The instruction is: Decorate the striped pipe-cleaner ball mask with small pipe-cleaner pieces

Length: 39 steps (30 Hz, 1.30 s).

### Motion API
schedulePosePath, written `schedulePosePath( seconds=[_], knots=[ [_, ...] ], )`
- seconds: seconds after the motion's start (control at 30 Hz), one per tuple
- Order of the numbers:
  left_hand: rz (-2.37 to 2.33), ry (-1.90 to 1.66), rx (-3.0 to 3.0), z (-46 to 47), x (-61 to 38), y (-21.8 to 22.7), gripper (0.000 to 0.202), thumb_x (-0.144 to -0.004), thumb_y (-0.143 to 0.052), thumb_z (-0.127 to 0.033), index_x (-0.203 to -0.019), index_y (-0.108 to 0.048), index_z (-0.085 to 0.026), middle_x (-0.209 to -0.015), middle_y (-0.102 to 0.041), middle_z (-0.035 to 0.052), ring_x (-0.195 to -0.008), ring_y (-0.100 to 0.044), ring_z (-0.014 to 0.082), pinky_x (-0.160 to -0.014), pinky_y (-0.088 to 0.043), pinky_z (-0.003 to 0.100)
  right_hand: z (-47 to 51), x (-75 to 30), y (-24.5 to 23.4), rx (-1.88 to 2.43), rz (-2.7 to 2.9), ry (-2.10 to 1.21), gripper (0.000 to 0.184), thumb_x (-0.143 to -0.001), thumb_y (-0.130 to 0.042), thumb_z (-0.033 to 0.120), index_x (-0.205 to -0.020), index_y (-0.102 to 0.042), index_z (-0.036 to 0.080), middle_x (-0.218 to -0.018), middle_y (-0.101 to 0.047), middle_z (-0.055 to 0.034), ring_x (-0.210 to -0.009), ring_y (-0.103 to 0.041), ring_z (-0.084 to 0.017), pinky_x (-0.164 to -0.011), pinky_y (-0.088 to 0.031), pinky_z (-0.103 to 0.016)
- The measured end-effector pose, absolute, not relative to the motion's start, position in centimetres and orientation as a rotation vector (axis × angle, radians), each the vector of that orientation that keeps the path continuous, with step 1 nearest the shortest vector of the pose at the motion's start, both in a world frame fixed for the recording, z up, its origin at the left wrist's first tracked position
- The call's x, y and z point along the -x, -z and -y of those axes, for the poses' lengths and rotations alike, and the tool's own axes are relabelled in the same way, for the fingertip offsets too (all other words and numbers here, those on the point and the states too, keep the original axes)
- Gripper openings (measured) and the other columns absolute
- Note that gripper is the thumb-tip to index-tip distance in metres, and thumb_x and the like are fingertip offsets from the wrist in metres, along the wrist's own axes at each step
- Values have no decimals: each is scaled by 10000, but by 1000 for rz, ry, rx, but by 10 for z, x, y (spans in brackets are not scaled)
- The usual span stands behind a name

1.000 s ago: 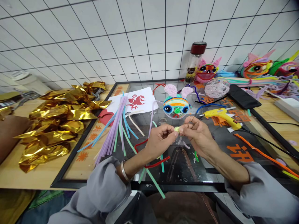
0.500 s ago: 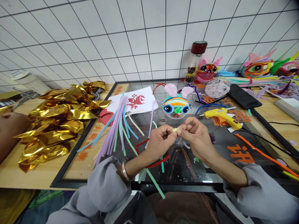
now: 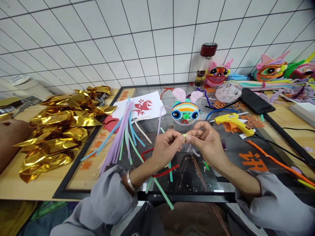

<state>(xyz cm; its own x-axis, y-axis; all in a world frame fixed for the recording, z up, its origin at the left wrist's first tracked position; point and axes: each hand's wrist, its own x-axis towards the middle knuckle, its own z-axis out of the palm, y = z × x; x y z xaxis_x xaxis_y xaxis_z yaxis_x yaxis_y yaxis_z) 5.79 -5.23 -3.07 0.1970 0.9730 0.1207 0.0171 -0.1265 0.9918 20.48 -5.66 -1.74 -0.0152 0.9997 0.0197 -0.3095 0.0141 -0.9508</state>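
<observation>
Between my two hands is a small pale yellow piece (image 3: pixel 184 136), seemingly a bit of pipe cleaner, mostly covered by my fingertips. My left hand (image 3: pixel 166 147) pinches it from the left with thumb and forefinger. From the other side my right hand (image 3: pixel 208 144) pinches it too, its other fingers loosely curled. Just beyond them sits a colourful animal head (image 3: pixel 185 109) with pink ears and blue-rimmed eyes. A red pipe cleaner (image 3: pixel 167 171) and green ones (image 3: pixel 163 193) lie by my left forearm.
Lilac pipe cleaners (image 3: pixel 118 137) lie left, near white paper (image 3: pixel 155 101) and gold foil (image 3: pixel 59 131). A yellow glue gun (image 3: pixel 231 122), black phone (image 3: pixel 257 101) and lidded bottle (image 3: pixel 205 65) stand or lie right. Another person's arm (image 3: pixel 12 137) shows at far left.
My hands stay together on the yellow piece, with only a slight shift of the fingers. The view has moved very slightly; the other things lie as before.
</observation>
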Motion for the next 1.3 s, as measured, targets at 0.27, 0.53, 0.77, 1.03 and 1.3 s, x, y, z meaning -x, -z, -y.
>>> schedulePosePath(
  seconds=[0.27, 0.53, 0.77, 1.03, 1.3],
  knots=[
    [-968, -1098, -1422, 54, -59, 34, 296, -833, -623, -410, -724, -585, -138, -632, -620, 3, -513, -517, 67, -493, -445, 189, 59, -204, 21, 911, 1159, -1282, 377, -734, -737, 350, -875, -403, 247, -655, -593, 69, -569, -543, -100, -569, -442, -247],
    [-980, -1110, -1408, 53, -59, 33, 257, -835, -623, -375, -744, -566, -141, -599, -591, -18, -530, -517, 67, -509, -432, 181, 58, -205, 19, 946, 1051, -1357, 475, -647, -795, 320, -868, -381, 244, -611, -628, 77, -495, -545, -94, -530, -427, -236],
    [-965, -1130, -1344, 53, -59, 29, 269, -803, -658, -383, -743, -587, -131, -573, -590, -18, -497, -515, 65, -485, -440, 179, 57, -205, 16, 973, 1005, -1367, 541, -601, -823, 317, -872, -361, 242, -592, -676, 64, -465, -575, -103, -511, -459, -241],
    [-955, -1086, -1261, 49, -57, 27, 282, -784, -678, -382, -710, -610, -119, -567, -616, 2, -480, -538, 71, -462, -460, 180, 58, -205, 16, 979, 1048, -1323, 533, -601, -829, 313, -848, -364, 235, -598, -698, 49, -465, -604, -103, -511, -495, -226],
    [-951, -1103, -1245, 49, -58, 28, 280, -772, -681, -379, -694, -615, -119, -541, -600, -6, -463, -528, 69, -449, -453, 178, 57, -205, 14, 983, 1053, -1332, 522, -575, -851, 320, -808, -394, 224, -597, -707, 27, -461, -613, -107, -507, -505, -228]
  ],
)
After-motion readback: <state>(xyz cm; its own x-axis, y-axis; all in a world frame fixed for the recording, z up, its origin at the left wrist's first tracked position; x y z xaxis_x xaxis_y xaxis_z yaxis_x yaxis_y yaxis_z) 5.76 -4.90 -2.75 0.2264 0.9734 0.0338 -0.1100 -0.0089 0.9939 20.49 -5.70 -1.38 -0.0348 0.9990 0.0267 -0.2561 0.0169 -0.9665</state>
